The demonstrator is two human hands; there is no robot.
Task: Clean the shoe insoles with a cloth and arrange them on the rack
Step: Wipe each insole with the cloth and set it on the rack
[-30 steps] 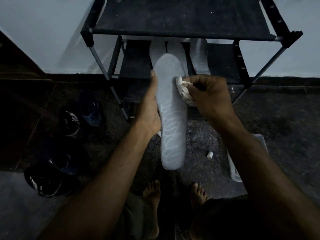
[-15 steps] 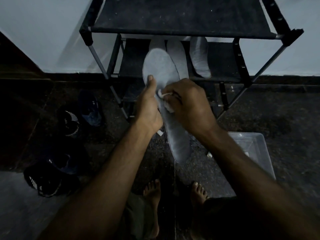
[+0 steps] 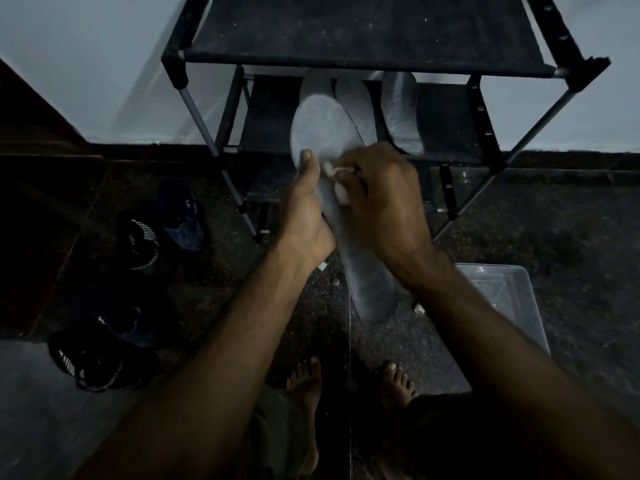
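My left hand [image 3: 306,216] grips the grey insole [image 3: 329,143] in front of the rack [image 3: 363,36], where 3 insoles [image 3: 401,112] lie on the middle shelf, while my right hand [image 3: 384,199] pinches the white cloth [image 3: 341,192] against it.

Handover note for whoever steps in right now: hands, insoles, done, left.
Left hand grips the grey insole by its edge, in the air before the rack.
Right hand pinches the white cloth against the insole's middle.
Done: three insoles lie on the second shelf.
Left: finish wiping this one and shelve it.
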